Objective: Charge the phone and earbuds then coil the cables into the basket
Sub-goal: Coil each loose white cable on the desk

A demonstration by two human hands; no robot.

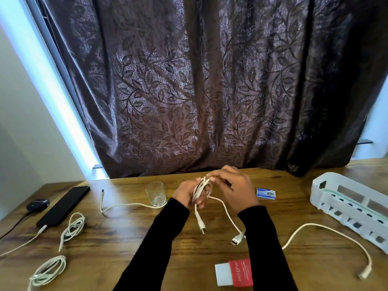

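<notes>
A: Starting w/ containers — what was in them?

B: White slotted basket [348, 208] sat at the right edge of the tabletop [126, 238]. Couldn't see any cable inside; its interior was mostly hidden by the near wall. Clear drinking glass [156, 194] stood just left of the hands, looked to hold nothing.

A: And the cable being worked?

B: White cable [202, 191], partly bundled into loops between both hands above the tabletop's middle. Two ends hung loose: one plug [202, 226] dangling straight down, the other connector [238, 238] trailing toward the right sleeve.

A: Hand poses?

B: Left hand [188, 195] had its fingers curled round the bundle from below. Right hand [235, 189] was arched over the top, fingertips pinching the loops at the upper end. Both arms in black sleeves, reaching in from the bottom edge.

A: Other task items?

B: Phone [64, 205] lay far left, dark screen, a cable plugged in at its near end. Earbuds case [37, 203] beside it, w/ a dark lead running off left. Two coiled white cables lay front-left: one [72, 226] near the phone, one [48, 269] nearer the edge. A loose white cable [126, 205] ran past the glass; another [327, 238] curved in front of the basket.

A: Anything else?

B: Small blue-white box [266, 193] right of the hands, red-and-white pack [234, 271] near the front edge, patterned dark curtain [199, 80] behind.
</notes>
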